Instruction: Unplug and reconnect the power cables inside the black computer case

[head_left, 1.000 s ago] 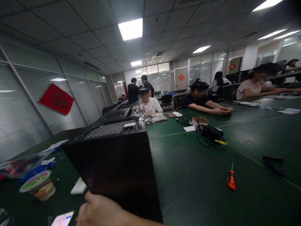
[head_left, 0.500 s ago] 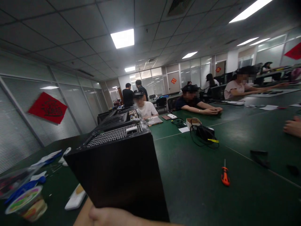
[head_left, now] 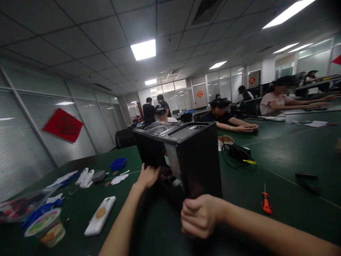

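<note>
A black computer case (head_left: 204,163) stands on the green table in front of me, its meshed top panel facing up. One side is open and shows cables (head_left: 167,175) and a grey metal panel (head_left: 173,160) inside. My left hand (head_left: 147,176) grips the far lower edge of that open side, thumb toward the opening; its other fingertips are partly hidden. My right hand (head_left: 199,215) is closed around the near lower corner, with the fingers curled. What lies deeper in the case is in shadow.
Left of the case lie a white phone-like slab (head_left: 101,217), a plastic food cup (head_left: 45,227), a blue tray (head_left: 118,164) and a plastic bag (head_left: 28,206). To the right are an orange screwdriver (head_left: 266,204) and a black cable bundle (head_left: 237,151). Several people sit around the table.
The case has turned and shifted away to the right, so its open side now shows. Both hands have come into fuller view, gripping it at two places.
</note>
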`<state>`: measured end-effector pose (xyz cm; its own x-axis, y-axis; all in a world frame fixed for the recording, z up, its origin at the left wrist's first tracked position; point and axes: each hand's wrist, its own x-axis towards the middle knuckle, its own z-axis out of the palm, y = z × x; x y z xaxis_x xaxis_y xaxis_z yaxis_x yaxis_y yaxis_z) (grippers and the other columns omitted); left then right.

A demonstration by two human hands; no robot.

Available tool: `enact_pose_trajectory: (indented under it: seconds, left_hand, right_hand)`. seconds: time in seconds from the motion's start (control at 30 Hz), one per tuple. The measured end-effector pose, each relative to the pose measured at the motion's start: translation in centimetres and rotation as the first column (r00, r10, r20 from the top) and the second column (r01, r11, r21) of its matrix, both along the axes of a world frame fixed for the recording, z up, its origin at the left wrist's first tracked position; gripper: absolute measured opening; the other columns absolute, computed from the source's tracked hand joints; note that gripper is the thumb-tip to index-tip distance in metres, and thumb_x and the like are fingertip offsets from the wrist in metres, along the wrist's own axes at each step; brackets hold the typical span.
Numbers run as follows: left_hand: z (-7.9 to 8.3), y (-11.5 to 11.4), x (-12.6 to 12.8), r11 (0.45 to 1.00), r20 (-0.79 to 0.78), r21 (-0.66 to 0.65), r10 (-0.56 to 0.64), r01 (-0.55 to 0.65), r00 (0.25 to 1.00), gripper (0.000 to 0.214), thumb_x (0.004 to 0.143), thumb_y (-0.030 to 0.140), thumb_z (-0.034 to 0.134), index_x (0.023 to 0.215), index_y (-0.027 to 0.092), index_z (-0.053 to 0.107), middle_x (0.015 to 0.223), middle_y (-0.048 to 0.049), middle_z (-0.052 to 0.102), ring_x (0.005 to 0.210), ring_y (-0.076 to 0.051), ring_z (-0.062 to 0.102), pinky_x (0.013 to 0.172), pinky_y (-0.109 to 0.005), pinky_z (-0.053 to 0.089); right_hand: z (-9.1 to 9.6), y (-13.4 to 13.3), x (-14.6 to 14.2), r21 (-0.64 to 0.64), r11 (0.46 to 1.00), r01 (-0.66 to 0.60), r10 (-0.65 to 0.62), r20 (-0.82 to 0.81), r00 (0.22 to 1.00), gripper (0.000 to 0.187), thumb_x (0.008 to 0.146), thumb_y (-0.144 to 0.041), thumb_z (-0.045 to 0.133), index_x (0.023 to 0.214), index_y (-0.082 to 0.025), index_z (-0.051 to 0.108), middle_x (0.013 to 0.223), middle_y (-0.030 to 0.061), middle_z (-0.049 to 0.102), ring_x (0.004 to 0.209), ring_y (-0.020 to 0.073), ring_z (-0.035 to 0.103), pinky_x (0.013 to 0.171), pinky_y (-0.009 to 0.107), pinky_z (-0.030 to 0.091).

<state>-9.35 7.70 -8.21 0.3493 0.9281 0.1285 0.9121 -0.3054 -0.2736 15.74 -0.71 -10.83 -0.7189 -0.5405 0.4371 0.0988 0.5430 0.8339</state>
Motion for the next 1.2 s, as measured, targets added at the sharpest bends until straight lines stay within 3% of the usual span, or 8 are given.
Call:
enact_pose_trajectory:
  seconds: [0.1,0.2,0.4,0.6,0.73,0.97,1.1,1.2]
  left_hand:
    - [-0.8,-0.1,0.4,0.997,0.061,0.070,-0.025,0.020,0.998,0.056,0.104,0.051,0.023,0.110,0.018,0.068,0.108,-0.0108,0.071,0.113,-0.027,0.061,0.117,-0.059,0.021]
    - [-1.4,-0.9,1.7,0.993,0.065,0.113,-0.048,0.040,0.997,0.061,0.089,0.069,0.051,0.113,0.014,0.063,0.114,-0.0141,0.068,0.114,-0.030,0.059,0.117,-0.051,0.028]
    - [-1.7,-4.4,5.5,0.990,-0.003,0.108,0.092,-0.091,0.996,0.033,0.084,0.031,0.070,0.110,0.016,0.058,0.108,-0.0130,0.069,0.102,-0.029,0.064,0.086,-0.037,0.050]
    - [-1.0,-6.4,6.4,1.000,0.002,-0.006,0.030,-0.030,1.000,0.032,0.085,0.032,0.069,0.111,0.015,0.061,0.108,-0.0136,0.072,0.099,-0.032,0.069,0.079,-0.040,0.053]
    - [-0.1,-7.6,7.2,0.993,-0.006,-0.045,0.107,-0.107,0.994,0.028,0.088,0.028,0.064,0.111,0.011,0.065,0.105,-0.0162,0.073,0.097,-0.034,0.070,0.078,-0.041,0.055]
    - [0.8,-9.9,8.9,0.986,-0.032,-0.098,0.131,-0.134,0.991,0.037,0.095,0.041,0.055,0.108,0.009,0.068,0.099,-0.0180,0.074,0.093,-0.035,0.071,0.077,-0.042,0.055]
    - [0.5,-9.7,8.6,0.988,-0.027,-0.101,0.117,-0.119,0.993,0.045,0.097,0.048,0.048,0.108,0.009,0.068,0.099,-0.0184,0.074,0.090,-0.036,0.072,0.076,-0.043,0.055]
    - [0.2,-9.5,8.1,0.989,0.017,-0.118,0.089,-0.086,0.996,0.049,0.098,0.052,0.045,0.110,0.010,0.067,0.101,-0.0183,0.073,0.090,-0.035,0.072,0.075,-0.043,0.056]
  right_hand:
    - [-0.4,3.0,5.2,0.018,0.989,0.147,-0.147,0.014,0.989,0.039,0.099,-0.024,0.033,0.081,-0.016,0.067,0.074,0.0059,0.062,0.067,0.0145,0.058,0.068,0.033,0.042]
    - [-0.8,5.7,10.1,0.018,0.961,0.274,-0.275,0.009,0.962,0.047,0.101,-0.022,0.027,0.099,-0.012,0.072,0.080,0.0093,0.066,0.073,0.0152,0.059,0.077,0.034,0.042]
    - [-2.2,7.9,15.9,-0.185,0.885,0.426,-0.441,-0.047,0.896,0.034,0.100,-0.025,0.040,0.102,-0.020,0.074,0.087,0.0070,0.072,0.084,0.0158,0.060,0.092,0.032,0.039]
    - [-4.7,5.7,10.9,-0.520,0.651,0.553,-0.696,-0.118,0.708,0.027,0.098,-0.032,0.052,0.092,-0.013,0.070,0.075,0.0059,0.065,0.071,0.0172,0.054,0.085,0.035,0.038]
    - [-6.1,6.3,8.0,-0.549,0.684,0.480,-0.697,-0.301,0.651,0.032,0.097,-0.035,0.053,0.074,-0.016,0.065,0.064,0.0033,0.057,0.064,0.0168,0.046,0.068,0.033,0.030]
    - [-6.3,7.4,9.0,-0.555,0.707,0.438,-0.660,-0.296,0.691,0.037,0.097,-0.040,0.051,0.070,-0.018,0.061,0.062,0.0032,0.056,0.063,0.0170,0.043,0.065,0.035,0.026]
    - [-6.2,6.7,9.2,-0.635,0.636,0.438,-0.691,-0.216,0.690,0.036,0.097,-0.039,0.050,0.074,-0.017,0.064,0.066,0.0043,0.060,0.063,0.0166,0.047,0.066,0.034,0.027]
    - [-5.7,6.0,8.8,-0.757,0.482,0.440,-0.756,-0.107,0.646,0.041,0.100,-0.041,0.046,0.074,-0.016,0.066,0.069,0.0059,0.065,0.064,0.0166,0.052,0.068,0.033,0.029]
